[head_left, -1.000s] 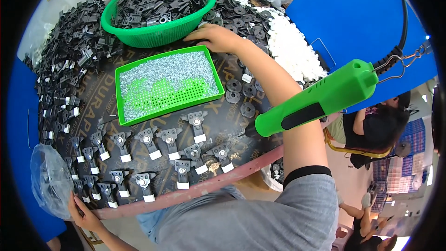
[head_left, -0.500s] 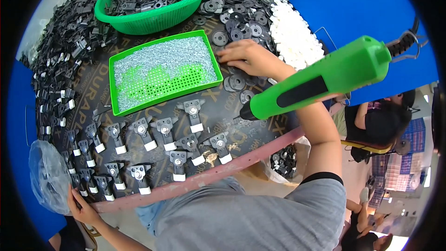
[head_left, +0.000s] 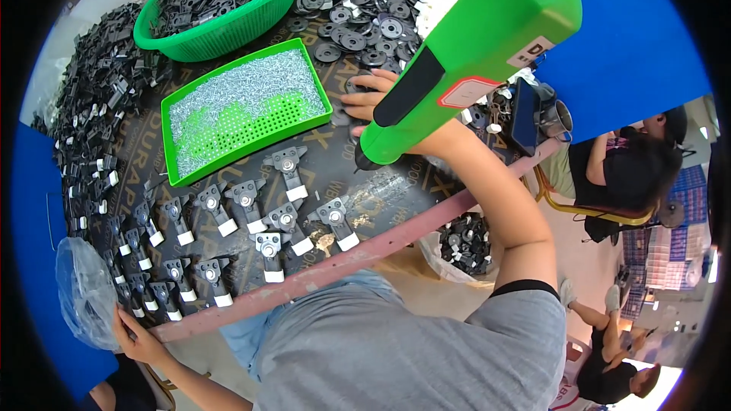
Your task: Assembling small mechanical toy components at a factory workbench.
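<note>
My right hand [head_left: 371,95] is spread, palm down, over the dark tabletop beside the green tray [head_left: 324,123] of small silver screws. A green electric screwdriver [head_left: 457,68] hangs across my right wrist, tip downward, hiding part of the hand; no fingers wrap round it. At the near left, my left hand [head_left: 138,341] rests at the table edge against a clear plastic bag [head_left: 85,289], fingers stretched out. Between the hands stand rows of black brackets [head_left: 245,199] with white tips, several showing a round silver screw head on top.
Beyond the tray are a green basket [head_left: 221,34] of black parts, a pile of black discs [head_left: 354,39] and white pieces [head_left: 435,7]. More black parts [head_left: 106,68] heap at left. A bag of black parts [head_left: 463,247] sits below the pink table edge [head_left: 365,255]. Other people sit at right.
My right hand has moved nearer from the black discs, its fingers spreading. The screwdriver looks more upright and larger. The whole view has shifted; my left hand stays by the bag.
</note>
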### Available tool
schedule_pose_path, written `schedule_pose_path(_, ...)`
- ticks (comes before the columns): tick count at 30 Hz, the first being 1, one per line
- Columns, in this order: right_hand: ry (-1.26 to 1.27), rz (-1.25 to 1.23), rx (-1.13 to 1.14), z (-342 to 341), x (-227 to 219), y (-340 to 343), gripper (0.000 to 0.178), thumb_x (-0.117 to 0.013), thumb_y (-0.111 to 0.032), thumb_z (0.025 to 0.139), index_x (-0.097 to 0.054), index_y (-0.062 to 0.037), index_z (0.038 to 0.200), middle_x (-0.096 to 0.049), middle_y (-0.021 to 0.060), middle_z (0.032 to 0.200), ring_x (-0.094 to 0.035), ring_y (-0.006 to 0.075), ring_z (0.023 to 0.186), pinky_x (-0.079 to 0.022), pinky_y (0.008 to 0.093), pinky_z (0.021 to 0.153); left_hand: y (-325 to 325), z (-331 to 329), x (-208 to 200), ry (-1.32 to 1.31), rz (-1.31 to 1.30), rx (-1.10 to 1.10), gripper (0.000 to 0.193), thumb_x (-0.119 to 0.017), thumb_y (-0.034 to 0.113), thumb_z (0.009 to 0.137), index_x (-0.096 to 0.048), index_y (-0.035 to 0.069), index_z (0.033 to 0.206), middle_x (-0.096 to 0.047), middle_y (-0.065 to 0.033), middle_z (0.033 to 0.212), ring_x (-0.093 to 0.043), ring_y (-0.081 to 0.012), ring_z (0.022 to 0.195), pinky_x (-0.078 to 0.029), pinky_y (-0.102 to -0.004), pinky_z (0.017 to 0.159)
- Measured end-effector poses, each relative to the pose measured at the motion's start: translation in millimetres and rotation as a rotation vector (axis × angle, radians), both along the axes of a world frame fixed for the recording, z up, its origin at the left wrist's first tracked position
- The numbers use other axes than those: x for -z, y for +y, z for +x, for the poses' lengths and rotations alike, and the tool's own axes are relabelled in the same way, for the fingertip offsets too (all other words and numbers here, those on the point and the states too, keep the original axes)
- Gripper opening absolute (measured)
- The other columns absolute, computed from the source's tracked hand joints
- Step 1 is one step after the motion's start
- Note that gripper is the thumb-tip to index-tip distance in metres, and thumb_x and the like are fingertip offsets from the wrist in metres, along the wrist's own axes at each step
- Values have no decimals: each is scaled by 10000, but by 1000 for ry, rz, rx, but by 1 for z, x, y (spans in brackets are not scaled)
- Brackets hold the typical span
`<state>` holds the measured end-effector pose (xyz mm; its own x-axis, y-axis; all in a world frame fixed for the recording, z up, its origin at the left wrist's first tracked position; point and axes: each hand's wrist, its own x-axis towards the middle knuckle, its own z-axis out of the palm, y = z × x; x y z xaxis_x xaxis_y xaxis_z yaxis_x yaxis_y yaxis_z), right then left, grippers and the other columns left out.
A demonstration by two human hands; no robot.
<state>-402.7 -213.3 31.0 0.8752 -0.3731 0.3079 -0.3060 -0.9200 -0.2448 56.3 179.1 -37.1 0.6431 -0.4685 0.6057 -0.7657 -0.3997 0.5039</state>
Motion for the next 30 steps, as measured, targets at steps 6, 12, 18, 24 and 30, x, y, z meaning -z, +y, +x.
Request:
schedule_pose_path(6,-111,-50,-20,8,6,-12,274,-687,-197,826,-649,-55,1058,-596,154,1213,-537,348,1159,-436,457,987,-45,-47,-59,-516,-25,108,211,-590,-8,913,-677,-29,1104,-680,-138,1034,-625,-233,891,-495,-326,755)
schedule_pose_path(12,-373,84,114,60,42,-102,396,-603,-272,901,-565,-46,1224,-523,177,1324,-503,383,1187,-399,434,1023,-141,-150,-129,-547,-50,721,311,-694,-68,700,-700,-13,1006,-657,-126,940,-613,-287,847,-487,-374,774)
schedule_pose_path(18,-10,110,-61,43,49,-96,422,-599,-266,895,-562,-56,1259,-556,156,1289,-508,348,1182,-394,431,1020,-151,-196,-121,-388,-6,981,324,-719,-33,659,-706,20,978,-649,-100,927,-615,-269,809,-502,-353,687)
schedule_pose_path(24,11,32,-159,-4,6,1,305,-680,-149,822,-618,-59,1106,-613,107,1183,-560,321,1109,-469,416,937,-146,-212,-101,-176,39,1146,314,-731,4,659,-709,39,970,-655,-77,930,-622,-250,789,-507,-337,654)
schedule_pose_path(30,-24,20,65,-35,-3,50,229,-695,-123,787,-652,-65,1005,-658,90,960,-610,265,902,-507,392,820,-141,-229,-98,-114,88,1335,308,-731,62,669,-714,80,976,-653,-25,957,-623,-216,819,-490,-314,635)
